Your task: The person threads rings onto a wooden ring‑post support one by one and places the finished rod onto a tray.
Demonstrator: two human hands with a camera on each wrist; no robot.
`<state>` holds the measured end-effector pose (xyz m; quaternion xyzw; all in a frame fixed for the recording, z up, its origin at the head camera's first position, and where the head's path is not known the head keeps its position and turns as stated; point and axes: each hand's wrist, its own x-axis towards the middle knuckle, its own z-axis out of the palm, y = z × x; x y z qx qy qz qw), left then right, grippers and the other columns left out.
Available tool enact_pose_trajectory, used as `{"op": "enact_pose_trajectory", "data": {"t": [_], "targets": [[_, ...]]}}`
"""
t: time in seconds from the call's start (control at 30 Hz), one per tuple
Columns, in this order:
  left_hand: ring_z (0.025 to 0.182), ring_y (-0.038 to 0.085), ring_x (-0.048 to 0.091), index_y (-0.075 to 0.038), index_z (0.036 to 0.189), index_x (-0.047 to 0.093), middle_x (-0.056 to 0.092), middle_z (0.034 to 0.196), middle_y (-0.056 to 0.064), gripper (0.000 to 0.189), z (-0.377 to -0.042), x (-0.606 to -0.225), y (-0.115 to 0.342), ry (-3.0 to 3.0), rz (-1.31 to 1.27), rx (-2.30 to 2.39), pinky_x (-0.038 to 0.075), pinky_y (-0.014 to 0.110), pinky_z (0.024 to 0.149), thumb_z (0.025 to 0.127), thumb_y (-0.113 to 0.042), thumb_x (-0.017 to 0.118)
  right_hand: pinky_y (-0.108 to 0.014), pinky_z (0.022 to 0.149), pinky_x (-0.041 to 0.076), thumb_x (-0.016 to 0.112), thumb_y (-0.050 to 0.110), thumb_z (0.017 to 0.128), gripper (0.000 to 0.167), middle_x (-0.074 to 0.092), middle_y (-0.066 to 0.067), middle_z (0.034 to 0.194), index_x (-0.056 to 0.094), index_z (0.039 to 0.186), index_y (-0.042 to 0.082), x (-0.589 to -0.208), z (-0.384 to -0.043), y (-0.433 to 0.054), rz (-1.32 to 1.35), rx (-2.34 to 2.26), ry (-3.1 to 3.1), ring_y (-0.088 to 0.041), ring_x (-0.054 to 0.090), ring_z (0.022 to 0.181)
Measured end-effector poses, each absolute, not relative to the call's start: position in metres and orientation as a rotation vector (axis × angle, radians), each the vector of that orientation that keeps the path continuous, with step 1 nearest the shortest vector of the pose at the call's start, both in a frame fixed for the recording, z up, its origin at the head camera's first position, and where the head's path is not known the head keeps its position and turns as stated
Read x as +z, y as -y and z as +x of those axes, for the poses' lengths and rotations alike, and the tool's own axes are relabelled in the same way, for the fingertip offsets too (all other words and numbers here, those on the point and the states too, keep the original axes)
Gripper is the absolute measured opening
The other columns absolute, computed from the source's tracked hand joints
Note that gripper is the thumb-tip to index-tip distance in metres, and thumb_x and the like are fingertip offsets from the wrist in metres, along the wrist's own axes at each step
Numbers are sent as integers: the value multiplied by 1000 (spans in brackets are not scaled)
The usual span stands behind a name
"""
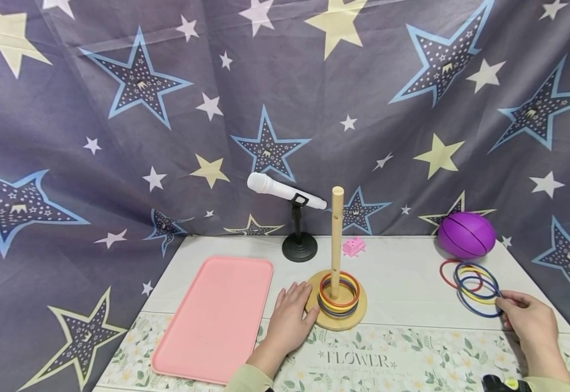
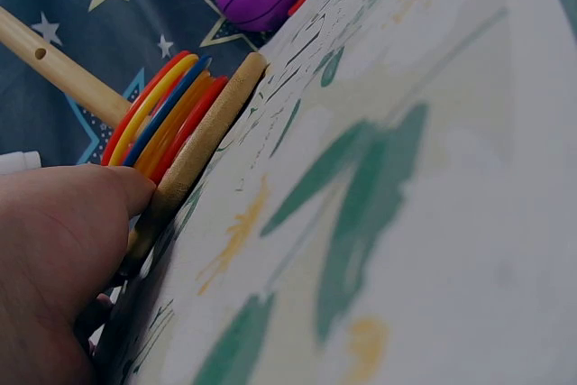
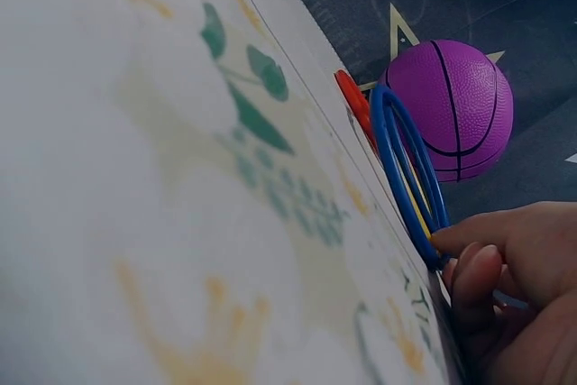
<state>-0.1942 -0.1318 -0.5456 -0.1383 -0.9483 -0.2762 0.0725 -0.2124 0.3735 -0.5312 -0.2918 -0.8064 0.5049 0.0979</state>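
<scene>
On the right, several plastic rings lie loosely overlapped in red, yellow and blue. My right hand (image 1: 532, 321) pinches the near edge of a blue ring (image 3: 397, 178) there between thumb and fingertips. A round wooden base (image 1: 336, 324) with an upright wooden post (image 1: 336, 239) stands at mid-table. Round the foot of that post sits a stack of rings (image 2: 171, 114) in red, yellow, blue and orange. My left hand (image 1: 289, 321) rests against the left edge of the base, its fingers extended and its thumb by the rim.
A purple ball (image 1: 467, 235) sits behind the loose rings. Behind the post are a white microphone (image 1: 285, 189) on a black stand (image 1: 299, 247) and a small pink toy (image 1: 354, 246). A pink tray (image 1: 216, 321) lies at left. A starry curtain (image 1: 285, 81) hangs behind.
</scene>
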Motion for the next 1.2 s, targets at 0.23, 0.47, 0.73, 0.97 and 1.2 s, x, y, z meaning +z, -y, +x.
{"op": "enact_pose_trajectory", "data": {"t": [0.23,0.47,0.73,0.97,1.2], "targets": [[161,39,38,-4,161,55,50,168,17,59,-195,-545,131,2852,-415,-831,19,63,134,111,-35,65,-26,48,55,65,16,107,45,63,7,73,61,143,-11,-532,-210,-373,-852,1473,2411,-9,59,58],[160,39,39,-4,161,56,50,168,18,59,-195,-544,131,2848,-418,-827,20,63,133,111,-35,66,-26,48,56,64,17,108,45,63,4,72,61,142,-13,-531,-209,-372,-840,1449,2435,-10,61,56],[160,39,39,-3,160,56,50,168,18,59,-195,-544,131,2845,-419,-831,20,63,133,111,-35,66,-27,48,56,67,17,107,44,63,3,75,62,141,-12,-531,-208,-370,-840,1451,2443,-11,62,57],[161,38,38,-4,161,56,50,168,18,59,-196,-545,131,2855,-416,-837,19,62,134,111,-35,65,-27,49,57,67,19,107,43,66,4,75,64,138,-12,-531,-206,-370,-828,1424,2465,-12,63,57],[162,37,36,-5,162,54,48,170,16,60,-197,-547,132,2863,-407,-849,17,61,135,112,-36,64,-26,48,56,69,19,106,44,64,4,72,65,136,-13,-532,-207,-368,-842,1413,2446,-12,63,56]]}}
